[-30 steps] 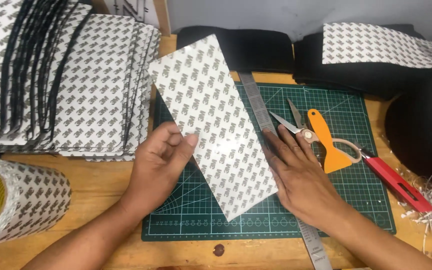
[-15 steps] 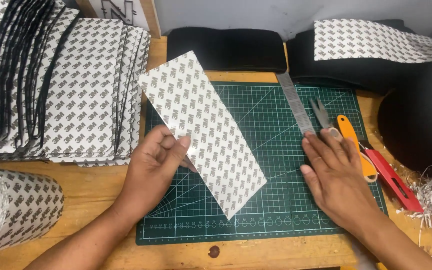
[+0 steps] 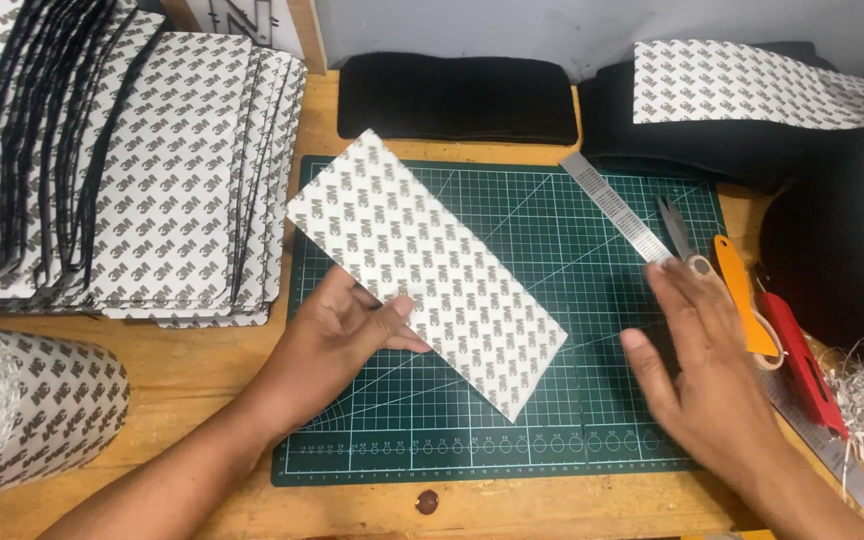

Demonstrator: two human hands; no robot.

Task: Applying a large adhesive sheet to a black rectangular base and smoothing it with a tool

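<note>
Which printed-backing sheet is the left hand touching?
The single sheet lying diagonally on the green cutting mat, under the left hand; the others sit stacked off the mat.

Matt paper-faced sheet [image 3: 427, 270] lies on a smooth rubbery cutting mat [image 3: 552, 420], beside a brushed-metal ruler [image 3: 612, 205].

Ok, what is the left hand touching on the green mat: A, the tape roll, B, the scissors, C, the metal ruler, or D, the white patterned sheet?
D: the left hand rests on the lower edge of the white patterned sheet, far from the other three.
</note>
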